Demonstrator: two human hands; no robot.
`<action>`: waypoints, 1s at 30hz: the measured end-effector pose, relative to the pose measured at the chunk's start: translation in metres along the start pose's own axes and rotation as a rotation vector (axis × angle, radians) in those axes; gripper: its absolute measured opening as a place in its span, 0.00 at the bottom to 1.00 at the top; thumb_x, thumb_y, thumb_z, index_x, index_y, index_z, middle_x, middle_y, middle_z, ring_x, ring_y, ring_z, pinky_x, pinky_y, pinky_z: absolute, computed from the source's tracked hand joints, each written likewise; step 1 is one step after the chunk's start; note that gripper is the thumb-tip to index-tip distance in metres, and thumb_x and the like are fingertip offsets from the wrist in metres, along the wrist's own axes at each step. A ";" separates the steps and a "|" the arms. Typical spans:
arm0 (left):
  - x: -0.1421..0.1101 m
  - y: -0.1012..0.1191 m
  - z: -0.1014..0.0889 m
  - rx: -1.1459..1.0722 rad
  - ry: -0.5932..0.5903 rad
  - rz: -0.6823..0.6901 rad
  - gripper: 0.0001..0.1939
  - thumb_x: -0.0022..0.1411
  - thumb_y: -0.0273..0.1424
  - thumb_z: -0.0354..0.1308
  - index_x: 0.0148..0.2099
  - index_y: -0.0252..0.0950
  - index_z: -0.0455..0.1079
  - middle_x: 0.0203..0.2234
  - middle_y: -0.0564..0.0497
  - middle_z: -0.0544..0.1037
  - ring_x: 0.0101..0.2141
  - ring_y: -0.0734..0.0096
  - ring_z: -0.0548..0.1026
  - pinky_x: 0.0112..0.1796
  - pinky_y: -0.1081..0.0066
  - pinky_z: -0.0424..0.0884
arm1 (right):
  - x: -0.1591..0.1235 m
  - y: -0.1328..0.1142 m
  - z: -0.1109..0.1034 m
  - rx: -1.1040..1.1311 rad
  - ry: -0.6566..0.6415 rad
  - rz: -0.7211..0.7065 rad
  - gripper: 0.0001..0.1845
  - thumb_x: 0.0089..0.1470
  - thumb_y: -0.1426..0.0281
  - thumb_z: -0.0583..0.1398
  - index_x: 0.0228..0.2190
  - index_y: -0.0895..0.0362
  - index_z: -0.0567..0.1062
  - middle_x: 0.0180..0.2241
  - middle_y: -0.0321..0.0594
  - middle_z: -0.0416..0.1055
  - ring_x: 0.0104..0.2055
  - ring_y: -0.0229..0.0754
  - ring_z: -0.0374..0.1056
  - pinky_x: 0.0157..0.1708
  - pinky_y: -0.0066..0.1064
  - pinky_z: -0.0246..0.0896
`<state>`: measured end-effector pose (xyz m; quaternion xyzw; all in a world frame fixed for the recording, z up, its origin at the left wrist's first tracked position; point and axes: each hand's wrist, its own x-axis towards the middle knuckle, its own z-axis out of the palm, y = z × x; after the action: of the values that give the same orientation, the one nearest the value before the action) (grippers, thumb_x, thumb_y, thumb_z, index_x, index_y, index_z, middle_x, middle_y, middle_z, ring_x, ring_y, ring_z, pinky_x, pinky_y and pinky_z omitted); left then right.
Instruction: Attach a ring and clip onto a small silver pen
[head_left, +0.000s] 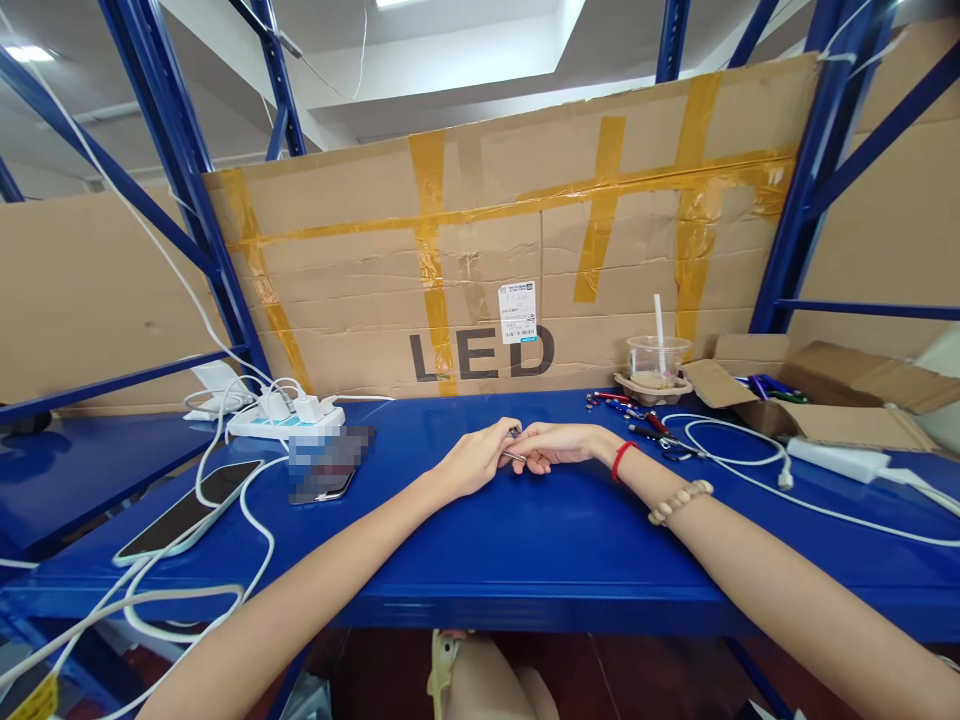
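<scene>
In the head view, centrally above the blue metal tabletop (pixel 547 550), the bare left hand (pixel 475 458) clamps its fingers on a thin, mostly hidden silvery item (pixel 514 456). The bare right hand (pixel 561 446) meets it; its fingers' grip I cannot tell

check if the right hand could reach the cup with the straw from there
Probably yes: only low small items seem to lie before the cup, though the right hand looks busy around a thin metal item.

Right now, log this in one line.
Left hand, right hand: together; between: small silvery object; surface: glossy blue tabletop; right rear: clear plastic cup
</scene>
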<state>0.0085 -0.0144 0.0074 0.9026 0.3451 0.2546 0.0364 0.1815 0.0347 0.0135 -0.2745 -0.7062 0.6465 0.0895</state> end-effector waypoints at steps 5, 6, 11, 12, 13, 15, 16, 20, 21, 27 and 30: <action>-0.002 0.008 -0.002 -0.034 0.034 0.028 0.11 0.61 0.28 0.37 0.45 0.38 0.55 0.27 0.53 0.69 0.28 0.75 0.68 0.31 0.76 0.63 | -0.002 -0.002 0.004 0.032 -0.096 0.019 0.13 0.45 0.65 0.59 0.29 0.64 0.73 0.27 0.40 0.70 0.20 0.26 0.61 0.18 0.17 0.56; -0.002 0.009 -0.002 -0.040 0.041 0.030 0.11 0.60 0.28 0.38 0.45 0.38 0.55 0.28 0.53 0.69 0.28 0.75 0.68 0.31 0.76 0.63 | -0.002 -0.003 0.007 0.031 -0.114 0.013 0.13 0.45 0.65 0.60 0.29 0.65 0.73 0.27 0.40 0.70 0.20 0.26 0.61 0.18 0.17 0.56; 0.000 0.005 -0.008 -0.136 0.140 -0.014 0.11 0.61 0.29 0.37 0.45 0.38 0.54 0.27 0.54 0.68 0.26 0.78 0.68 0.30 0.77 0.64 | 0.000 -0.009 0.018 0.126 -0.079 -0.098 0.11 0.44 0.66 0.61 0.25 0.64 0.71 0.24 0.36 0.67 0.19 0.25 0.60 0.16 0.17 0.54; 0.000 0.003 -0.008 -0.147 0.178 -0.023 0.11 0.61 0.30 0.37 0.45 0.38 0.54 0.27 0.54 0.67 0.25 0.78 0.68 0.29 0.77 0.64 | 0.001 -0.010 0.019 0.153 -0.066 -0.123 0.12 0.45 0.66 0.60 0.25 0.64 0.71 0.24 0.36 0.67 0.19 0.26 0.60 0.16 0.16 0.54; 0.001 0.001 -0.008 -0.156 0.214 -0.027 0.10 0.61 0.30 0.37 0.45 0.38 0.54 0.27 0.54 0.67 0.24 0.79 0.67 0.28 0.78 0.64 | 0.001 -0.011 0.020 0.179 -0.057 -0.141 0.12 0.46 0.65 0.59 0.26 0.64 0.71 0.25 0.36 0.67 0.21 0.26 0.61 0.17 0.16 0.55; 0.001 -0.003 -0.008 -0.180 0.259 -0.015 0.10 0.61 0.31 0.36 0.45 0.38 0.54 0.27 0.54 0.66 0.22 0.81 0.67 0.26 0.79 0.64 | 0.001 -0.012 0.020 0.225 -0.060 -0.156 0.11 0.47 0.66 0.59 0.28 0.63 0.71 0.26 0.37 0.67 0.24 0.27 0.63 0.18 0.16 0.56; 0.000 -0.004 -0.007 -0.187 0.270 0.000 0.11 0.62 0.31 0.36 0.45 0.37 0.53 0.28 0.54 0.66 0.22 0.81 0.66 0.25 0.80 0.64 | 0.001 -0.011 0.021 0.243 -0.069 -0.155 0.11 0.47 0.66 0.59 0.28 0.63 0.71 0.26 0.37 0.67 0.24 0.28 0.63 0.18 0.16 0.57; -0.002 -0.005 -0.008 -0.107 0.333 0.137 0.11 0.62 0.32 0.36 0.44 0.37 0.55 0.29 0.52 0.66 0.23 0.81 0.67 0.27 0.78 0.65 | 0.001 -0.010 0.022 0.307 -0.110 -0.137 0.09 0.45 0.68 0.60 0.27 0.63 0.70 0.24 0.35 0.67 0.21 0.27 0.62 0.17 0.15 0.55; -0.003 -0.005 -0.009 -0.066 0.353 0.184 0.11 0.62 0.32 0.36 0.43 0.36 0.56 0.29 0.51 0.67 0.24 0.80 0.67 0.28 0.77 0.65 | 0.001 -0.010 0.022 0.328 -0.115 -0.142 0.09 0.44 0.68 0.61 0.26 0.63 0.70 0.24 0.35 0.67 0.21 0.27 0.63 0.17 0.15 0.55; -0.002 -0.001 -0.016 0.145 0.256 0.356 0.13 0.61 0.37 0.38 0.36 0.36 0.60 0.23 0.50 0.67 0.26 0.74 0.66 0.31 0.72 0.65 | -0.002 -0.011 0.025 0.227 -0.298 -0.038 0.15 0.46 0.65 0.59 0.32 0.65 0.72 0.23 0.39 0.69 0.23 0.32 0.67 0.18 0.19 0.58; -0.002 -0.003 -0.012 0.129 0.261 0.372 0.12 0.61 0.36 0.38 0.36 0.36 0.60 0.24 0.51 0.67 0.27 0.75 0.66 0.31 0.73 0.65 | -0.004 -0.012 0.027 0.217 -0.365 -0.032 0.18 0.47 0.65 0.58 0.36 0.67 0.70 0.24 0.40 0.69 0.24 0.33 0.67 0.20 0.20 0.61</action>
<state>0.0001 -0.0148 0.0165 0.9106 0.1901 0.3490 -0.1137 0.1683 0.0090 0.0221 -0.1303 -0.6410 0.7564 -0.0008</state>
